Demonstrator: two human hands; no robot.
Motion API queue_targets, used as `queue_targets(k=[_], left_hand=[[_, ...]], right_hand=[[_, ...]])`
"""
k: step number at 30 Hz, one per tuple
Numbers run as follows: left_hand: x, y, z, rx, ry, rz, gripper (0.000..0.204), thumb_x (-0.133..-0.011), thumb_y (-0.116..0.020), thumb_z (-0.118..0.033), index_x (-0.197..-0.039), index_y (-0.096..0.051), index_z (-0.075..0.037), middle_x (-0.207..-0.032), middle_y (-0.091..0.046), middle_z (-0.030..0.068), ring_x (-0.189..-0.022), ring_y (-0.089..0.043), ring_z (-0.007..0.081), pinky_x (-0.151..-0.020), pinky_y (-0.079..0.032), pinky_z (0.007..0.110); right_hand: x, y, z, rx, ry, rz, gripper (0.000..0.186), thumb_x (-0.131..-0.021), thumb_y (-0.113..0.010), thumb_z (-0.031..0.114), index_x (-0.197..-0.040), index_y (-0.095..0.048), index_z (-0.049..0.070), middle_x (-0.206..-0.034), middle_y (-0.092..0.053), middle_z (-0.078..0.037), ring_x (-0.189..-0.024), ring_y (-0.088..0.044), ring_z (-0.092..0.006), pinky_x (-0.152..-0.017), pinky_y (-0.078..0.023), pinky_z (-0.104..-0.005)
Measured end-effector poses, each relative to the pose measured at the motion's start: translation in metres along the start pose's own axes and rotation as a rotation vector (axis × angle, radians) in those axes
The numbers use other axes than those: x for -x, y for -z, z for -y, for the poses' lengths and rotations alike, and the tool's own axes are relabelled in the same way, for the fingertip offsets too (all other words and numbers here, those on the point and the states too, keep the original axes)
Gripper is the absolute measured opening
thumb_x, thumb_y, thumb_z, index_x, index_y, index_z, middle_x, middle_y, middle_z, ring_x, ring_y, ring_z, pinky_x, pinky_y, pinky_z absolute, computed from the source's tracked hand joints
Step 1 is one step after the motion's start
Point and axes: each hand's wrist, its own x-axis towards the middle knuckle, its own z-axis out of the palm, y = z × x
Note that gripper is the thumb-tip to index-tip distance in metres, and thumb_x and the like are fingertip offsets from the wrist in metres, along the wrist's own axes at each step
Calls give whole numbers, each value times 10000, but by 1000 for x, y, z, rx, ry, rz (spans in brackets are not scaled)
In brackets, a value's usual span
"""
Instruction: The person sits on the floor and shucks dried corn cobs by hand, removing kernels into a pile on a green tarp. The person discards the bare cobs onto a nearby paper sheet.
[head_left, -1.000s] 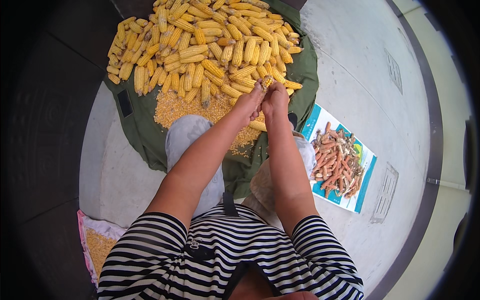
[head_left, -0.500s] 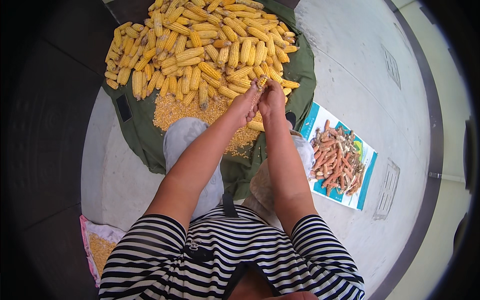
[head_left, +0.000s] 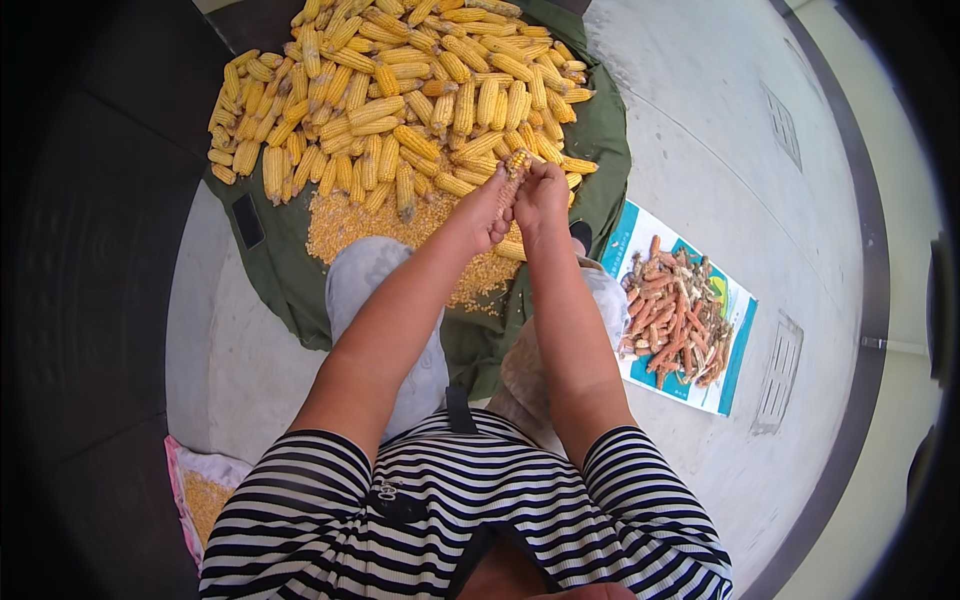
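Yellow-tipped, mostly bare cob (head_left: 513, 174) is betw. our L hand (head_left: 482, 213) and R hand (head_left: 542, 203), fingers of both clamped on it, nr. ear pile (head_left: 400, 90). Prob. light, stiff, rough; we'd grip mid-length.

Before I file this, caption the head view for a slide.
Left hand holds a partly shelled corn cob, right hand against it, near heaped yellow ears on green cloth.

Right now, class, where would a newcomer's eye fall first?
Probably the heap of yellow corn ears on dark green cloth, top. At its lower right, the left hand and right hand hold a partly stripped cob. Farther right, reddish bare cobs lie on a white-and-blue sheet.
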Motion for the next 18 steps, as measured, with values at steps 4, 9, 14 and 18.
queue_targets(k=[4, 9, 14, 18], left_hand=[[-7, 8, 0, 67, 39, 132, 494, -961, -382, -627, -798, -515, -181, -538, -447, -37, -376, -360, 69, -341, -252, 196], [2, 7, -4, 94, 49, 192, 493, -974, -375, -606, -797, -516, -168, -531, -449, -36, -378, -364, 72, -350, -265, 193], [2, 9, -1, 123, 72, 205, 497, -971, -371, -614, -814, -509, -163, -528, -442, -35, -378, -361, 72, -349, -256, 197], [-2, 10, 1, 114, 81, 244, 503, -967, -374, -621, -812, -511, -162, -525, -438, -37, -376, -353, 70, -349, -248, 193]], right_hand=[[4, -8, 3, 61, 29, 3, 309, -932, -433, 109, -1183, -524, -48, -1076, -608, -203, -976, -598, -319, -894, -502, -425], [4, -8, 0, 185, 79, 66, 318, -950, -452, 84, -1237, -499, -45, -1084, -614, -189, -1000, -610, -291, -877, -527, -398], [6, -10, 0, 282, 110, 60, 301, -961, -498, 106, -1226, -512, -36, -1037, -633, -159, -940, -624, -259, -830, -539, -363], [9, -13, -2, 392, 159, 17, 315, -966, -531, 174, -1209, -525, -26, -1016, -645, -152, -916, -627, -248, -815, -538, -354]])
